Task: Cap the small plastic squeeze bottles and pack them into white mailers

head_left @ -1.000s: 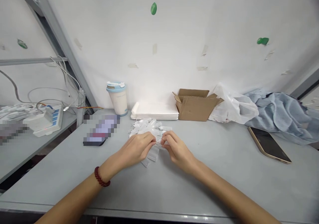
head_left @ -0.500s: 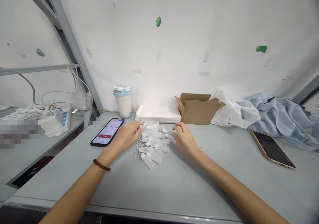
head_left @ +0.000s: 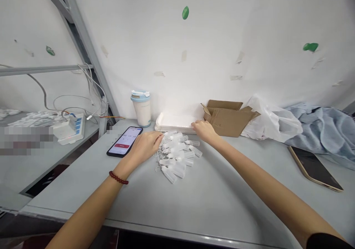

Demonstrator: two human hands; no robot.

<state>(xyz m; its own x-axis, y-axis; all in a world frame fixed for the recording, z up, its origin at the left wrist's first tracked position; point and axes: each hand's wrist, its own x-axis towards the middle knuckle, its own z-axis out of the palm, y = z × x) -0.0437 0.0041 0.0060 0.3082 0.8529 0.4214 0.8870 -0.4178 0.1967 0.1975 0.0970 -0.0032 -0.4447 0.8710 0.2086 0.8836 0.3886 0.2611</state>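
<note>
A heap of small translucent plastic tubes lies on the grey table, narrow-necked, some with thin pale loops at the left ends. My left hand rests at the heap's upper left side, its fingers bent together; whatever lies between the fingertips is hidden. Behind the heap is a flat white stack with a curled left end. My right hand is at that stack's right front corner, fingers curled and close together. I cannot make out what they grip.
Left of the heap a phone shows a running timer, with a lidded cup behind it. An open cardboard box, a white plastic bag and blue cloth line the wall. Another phone lies at right.
My right hand has moved from the heap's right side back to the stack's corner. My left hand stays by the heap. The whole view has shifted slightly.
</note>
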